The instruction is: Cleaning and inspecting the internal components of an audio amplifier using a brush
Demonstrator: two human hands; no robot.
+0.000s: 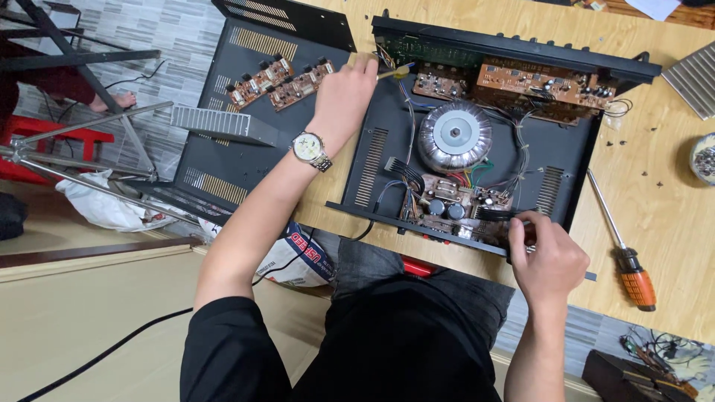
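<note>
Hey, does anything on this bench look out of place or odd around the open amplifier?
Yes. Two brown circuit boards lie outside the open chassis, on its removed black cover. Small loose screws are scattered on the wooden table beside an orange-handled screwdriver. No damage or spill shows.

Matt black sheet-metal amplifier chassis [387, 141] under left hand [344, 93]; glossy metal toroidal transformer [454, 136] beyond right hand [547, 257]; smooth pale wooden tabletop [663, 216] beside it.
</note>
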